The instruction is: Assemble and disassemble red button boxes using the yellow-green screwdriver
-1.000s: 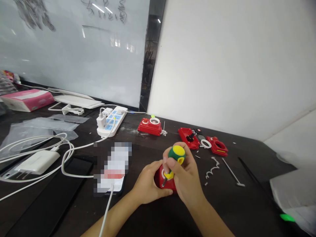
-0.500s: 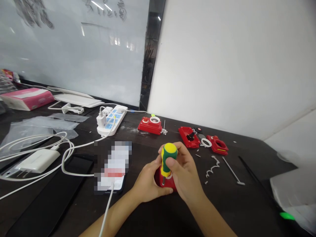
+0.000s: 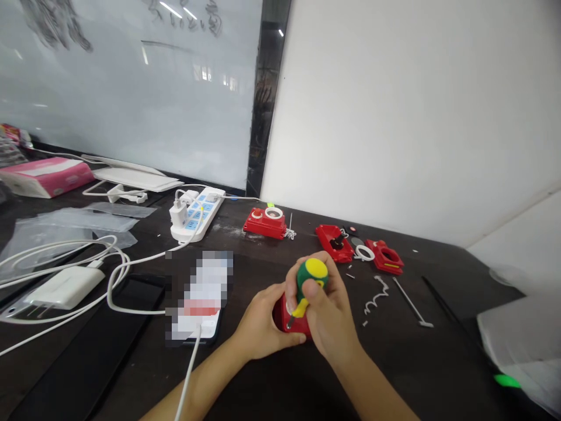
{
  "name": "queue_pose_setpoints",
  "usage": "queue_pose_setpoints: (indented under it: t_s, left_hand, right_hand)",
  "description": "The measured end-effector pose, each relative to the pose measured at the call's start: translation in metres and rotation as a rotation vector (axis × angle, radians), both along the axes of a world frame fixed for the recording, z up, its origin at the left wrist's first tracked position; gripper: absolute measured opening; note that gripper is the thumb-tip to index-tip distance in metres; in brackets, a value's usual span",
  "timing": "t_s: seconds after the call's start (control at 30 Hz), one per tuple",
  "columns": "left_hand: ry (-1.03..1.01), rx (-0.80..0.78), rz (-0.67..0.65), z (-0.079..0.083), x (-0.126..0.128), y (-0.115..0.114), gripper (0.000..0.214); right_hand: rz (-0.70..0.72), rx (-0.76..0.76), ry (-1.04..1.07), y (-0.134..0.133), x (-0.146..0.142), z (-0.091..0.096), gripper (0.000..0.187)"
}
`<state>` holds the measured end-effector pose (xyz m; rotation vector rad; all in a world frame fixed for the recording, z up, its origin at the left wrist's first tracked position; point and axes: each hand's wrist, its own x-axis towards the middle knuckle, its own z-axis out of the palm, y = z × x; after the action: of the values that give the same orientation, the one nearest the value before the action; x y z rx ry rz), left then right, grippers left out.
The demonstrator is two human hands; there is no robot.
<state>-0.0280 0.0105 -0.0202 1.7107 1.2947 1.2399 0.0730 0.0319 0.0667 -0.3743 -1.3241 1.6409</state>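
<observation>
A charger (image 3: 65, 287) lies at the lower left of the frame, then a phone (image 3: 204, 289). Just below centre, the left hand (image 3: 263, 327) clasps a red box (image 3: 300, 327), thumb along its near edge. The screwdriver (image 3: 314, 270) leans with its tip at the box's top, its handle pinched between the right hand's (image 3: 331, 321) thumb and fingers. Right of centre lie a red shell (image 3: 328, 248), a white ring (image 3: 358, 252), a red cover (image 3: 385, 268) and, farthest right, a rod (image 3: 409, 299).

Head view: facing forward and down, hands (image 3: 331, 318) near.
</observation>
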Motion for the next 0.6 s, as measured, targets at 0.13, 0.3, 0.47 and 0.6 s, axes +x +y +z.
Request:
queue_pose_setpoints:
  t_s: [0.13,0.3,0.47,0.6]
  left_hand:
    - [0.021,-0.004,0.021,0.0,-0.0013,0.0001,0.059]
    - [-0.01,-0.024,0.008,-0.0017,-0.0009,0.0003,0.057]
    - [0.027,-0.039,0.051,-0.0055,-0.0008,0.0006,0.062]
    - [0.041,-0.007,0.041,-0.007,-0.0013,0.0017,0.066]
  right_hand:
    - [0.029,0.005,-0.034,0.0081,0.0042,0.0036,0.02]
    - [0.107,-0.072,-0.031,0.0063,0.0055,0.0065,0.029]
    - [-0.026,-0.032,0.041,0.0044,0.0016,0.0048,0.022]
    - [-0.1,-0.106,-0.023,0.0072,0.0017,0.0086,0.025]
